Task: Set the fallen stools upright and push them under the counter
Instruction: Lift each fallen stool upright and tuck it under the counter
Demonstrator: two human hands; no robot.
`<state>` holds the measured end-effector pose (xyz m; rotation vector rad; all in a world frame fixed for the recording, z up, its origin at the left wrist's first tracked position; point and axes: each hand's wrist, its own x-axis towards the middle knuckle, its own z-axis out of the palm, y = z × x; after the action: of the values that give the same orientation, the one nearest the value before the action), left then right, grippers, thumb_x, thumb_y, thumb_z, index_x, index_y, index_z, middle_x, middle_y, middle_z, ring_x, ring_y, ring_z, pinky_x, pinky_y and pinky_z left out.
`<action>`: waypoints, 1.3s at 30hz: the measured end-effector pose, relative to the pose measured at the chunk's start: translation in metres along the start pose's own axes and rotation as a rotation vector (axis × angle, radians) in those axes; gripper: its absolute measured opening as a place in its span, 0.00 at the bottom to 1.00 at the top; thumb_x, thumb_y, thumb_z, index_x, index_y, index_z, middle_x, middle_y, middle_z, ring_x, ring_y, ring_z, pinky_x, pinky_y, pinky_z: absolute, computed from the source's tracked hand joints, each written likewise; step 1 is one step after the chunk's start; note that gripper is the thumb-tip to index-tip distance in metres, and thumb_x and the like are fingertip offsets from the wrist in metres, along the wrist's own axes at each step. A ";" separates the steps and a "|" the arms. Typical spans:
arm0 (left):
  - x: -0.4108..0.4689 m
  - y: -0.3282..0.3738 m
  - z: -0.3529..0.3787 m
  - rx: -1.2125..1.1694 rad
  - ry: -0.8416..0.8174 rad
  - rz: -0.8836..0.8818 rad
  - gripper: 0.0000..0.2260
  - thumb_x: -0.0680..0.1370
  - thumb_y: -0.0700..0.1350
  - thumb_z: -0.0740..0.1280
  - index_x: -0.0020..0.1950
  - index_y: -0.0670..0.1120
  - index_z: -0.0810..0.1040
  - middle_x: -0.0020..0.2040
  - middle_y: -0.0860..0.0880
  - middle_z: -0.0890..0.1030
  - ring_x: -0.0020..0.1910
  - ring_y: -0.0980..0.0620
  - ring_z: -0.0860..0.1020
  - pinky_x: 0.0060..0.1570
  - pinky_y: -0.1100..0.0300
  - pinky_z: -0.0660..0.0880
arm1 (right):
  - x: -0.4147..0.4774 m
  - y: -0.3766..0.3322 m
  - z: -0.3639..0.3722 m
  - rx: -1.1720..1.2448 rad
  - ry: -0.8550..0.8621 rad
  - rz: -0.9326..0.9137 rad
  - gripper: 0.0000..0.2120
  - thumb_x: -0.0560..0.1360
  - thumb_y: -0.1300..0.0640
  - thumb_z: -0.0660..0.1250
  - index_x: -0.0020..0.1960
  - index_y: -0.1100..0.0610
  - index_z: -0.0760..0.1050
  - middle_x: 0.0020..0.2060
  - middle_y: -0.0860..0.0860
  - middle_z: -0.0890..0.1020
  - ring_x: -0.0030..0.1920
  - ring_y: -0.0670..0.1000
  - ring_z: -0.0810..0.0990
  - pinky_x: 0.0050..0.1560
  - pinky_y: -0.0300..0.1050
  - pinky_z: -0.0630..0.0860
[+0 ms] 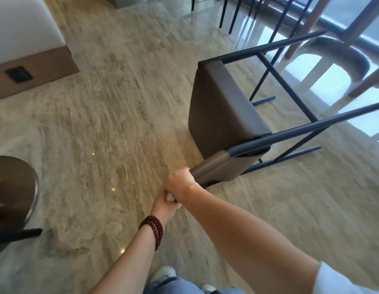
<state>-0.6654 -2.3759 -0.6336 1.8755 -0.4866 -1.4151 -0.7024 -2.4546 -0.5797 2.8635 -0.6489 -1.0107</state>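
Both hands grip the low backrest of a fallen stool [226, 111]. Right hand [180, 184] is curled over the backrest's top edge, knuckles up. Left hand [166, 203] is closed just beneath it, partly hidden by the right wrist; what its fingers press on cannot be told exactly. Red bead bracelet [152, 227] wound around the left wrist.

Stool lies on its side on the marble floor [99, 134], brown padded seat facing the camera, black metal legs pointing right toward the window side. Backrest end is nearest the person.

Beyond the legs, at the floor's upper right edge: wooden-legged stools [337, 54] standing upright, and thin black legs of more furniture at top centre. Round brown seat with a chrome rim [12, 187] at the left edge. White counter with brown base [35, 68] in the upper left corner, black outlet plate [19, 74] set in it. No readable writing anywhere; picture is motion-blurred.
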 end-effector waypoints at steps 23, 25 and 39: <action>-0.020 0.171 0.070 0.590 0.191 0.165 0.14 0.81 0.44 0.59 0.57 0.35 0.77 0.53 0.36 0.80 0.53 0.39 0.78 0.46 0.53 0.73 | -0.164 0.168 -0.122 0.118 0.280 0.159 0.07 0.75 0.66 0.61 0.51 0.60 0.75 0.43 0.53 0.79 0.47 0.56 0.81 0.43 0.44 0.70; -0.042 0.200 0.077 0.677 0.203 0.225 0.13 0.81 0.44 0.59 0.57 0.37 0.78 0.53 0.37 0.81 0.52 0.40 0.78 0.41 0.56 0.70 | -0.195 0.189 -0.139 0.147 0.275 0.201 0.08 0.75 0.66 0.61 0.51 0.60 0.76 0.46 0.54 0.80 0.48 0.56 0.80 0.43 0.44 0.70; -0.169 0.391 0.172 1.232 0.143 0.593 0.11 0.80 0.47 0.59 0.56 0.44 0.77 0.56 0.44 0.81 0.57 0.43 0.78 0.52 0.56 0.72 | -0.374 0.342 -0.189 0.017 0.299 0.536 0.07 0.76 0.58 0.65 0.52 0.52 0.78 0.49 0.49 0.82 0.54 0.52 0.80 0.55 0.45 0.70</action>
<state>-0.8329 -2.5774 -0.2564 2.3253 -1.9561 -0.5239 -0.9774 -2.6374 -0.1508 2.5390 -1.2879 -0.4884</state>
